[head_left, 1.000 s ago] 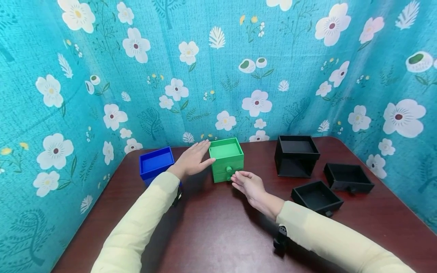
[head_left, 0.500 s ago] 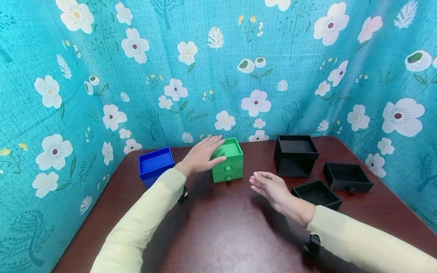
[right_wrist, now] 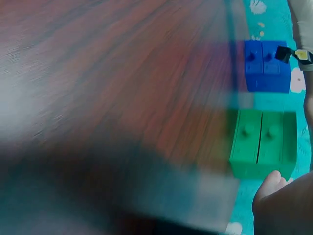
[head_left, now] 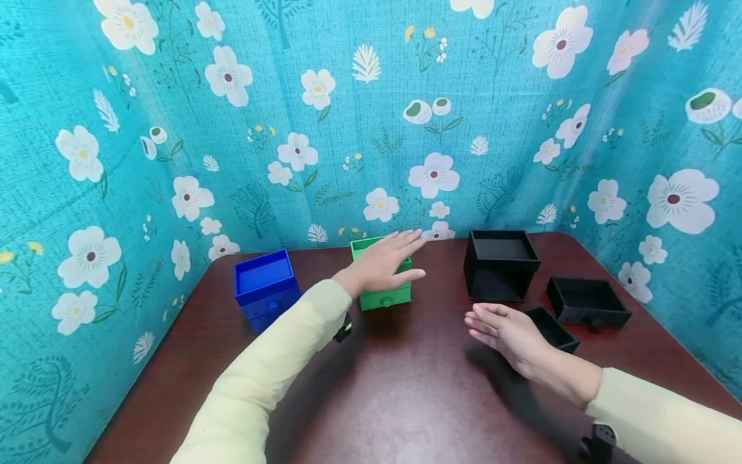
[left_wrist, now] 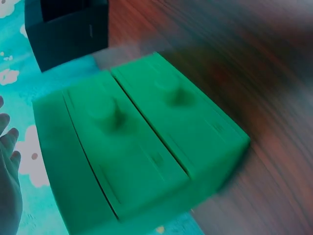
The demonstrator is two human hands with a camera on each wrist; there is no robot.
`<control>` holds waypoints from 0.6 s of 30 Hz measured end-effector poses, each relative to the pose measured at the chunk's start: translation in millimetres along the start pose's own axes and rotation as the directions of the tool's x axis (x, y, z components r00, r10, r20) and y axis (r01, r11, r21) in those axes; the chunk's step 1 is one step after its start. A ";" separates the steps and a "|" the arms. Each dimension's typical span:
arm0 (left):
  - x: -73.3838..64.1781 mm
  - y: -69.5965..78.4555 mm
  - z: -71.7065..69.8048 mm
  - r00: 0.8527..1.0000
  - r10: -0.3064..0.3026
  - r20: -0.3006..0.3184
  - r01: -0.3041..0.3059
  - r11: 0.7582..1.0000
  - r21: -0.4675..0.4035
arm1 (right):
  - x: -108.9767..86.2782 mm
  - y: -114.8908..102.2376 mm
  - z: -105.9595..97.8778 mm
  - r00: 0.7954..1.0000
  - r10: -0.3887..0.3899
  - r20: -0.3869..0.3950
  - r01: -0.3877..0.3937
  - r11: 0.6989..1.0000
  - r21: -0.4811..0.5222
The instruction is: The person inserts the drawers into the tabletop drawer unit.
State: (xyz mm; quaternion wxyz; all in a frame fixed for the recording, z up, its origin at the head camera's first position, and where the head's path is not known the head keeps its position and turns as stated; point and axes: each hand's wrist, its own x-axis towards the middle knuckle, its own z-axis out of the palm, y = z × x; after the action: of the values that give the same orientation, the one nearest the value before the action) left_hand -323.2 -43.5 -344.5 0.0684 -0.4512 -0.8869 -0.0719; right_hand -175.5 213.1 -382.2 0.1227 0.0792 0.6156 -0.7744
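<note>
My left hand (head_left: 382, 261) is stretched flat over the small green two-drawer box (head_left: 385, 298), overlapping its top in the head view, and holds nothing. Both drawers of the green box (left_wrist: 132, 142) are pushed in, their round knobs showing in the left wrist view. My right hand (head_left: 513, 335), fingers extended and together, hovers over the table with nothing in it. It is nearest to a loose black drawer (head_left: 551, 330), which it partly hides. Behind that stands a black box frame (head_left: 502, 265) with an open front. A second black drawer (head_left: 588, 301) lies to its right.
A blue two-drawer box (head_left: 266, 283) stands at the left back, both drawers in. The dark red-brown table (head_left: 394, 386) is bounded at the back and sides by a teal flowered cloth (head_left: 348, 129).
My right hand has left the green box's knob and moved right toward the loose black drawers. My left hand has slid right from the green box's left side to over it.
</note>
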 end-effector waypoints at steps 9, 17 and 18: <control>32.5 21.4 3.0 0.999 0.053 -0.012 -0.053 0.998 0.037 | -19.6 -5.7 -46.2 0.999 0.040 0.011 -0.041 0.999 0.021; 62.3 38.4 10.8 0.997 0.077 -0.009 -0.076 0.996 0.037 | -41.5 -14.8 -93.9 0.999 0.052 0.007 -0.052 0.997 0.054; 66.5 40.8 12.2 0.997 0.075 -0.009 -0.075 0.996 0.043 | -43.9 -15.4 -100.5 0.999 0.053 0.003 -0.053 0.997 0.059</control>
State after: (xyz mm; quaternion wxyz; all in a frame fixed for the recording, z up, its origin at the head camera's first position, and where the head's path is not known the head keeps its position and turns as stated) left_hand -329.7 35.2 -341.4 0.0856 -0.4822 -0.8703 -0.0527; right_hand -140.8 318.2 -378.9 0.1412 0.0986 0.5902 -0.7887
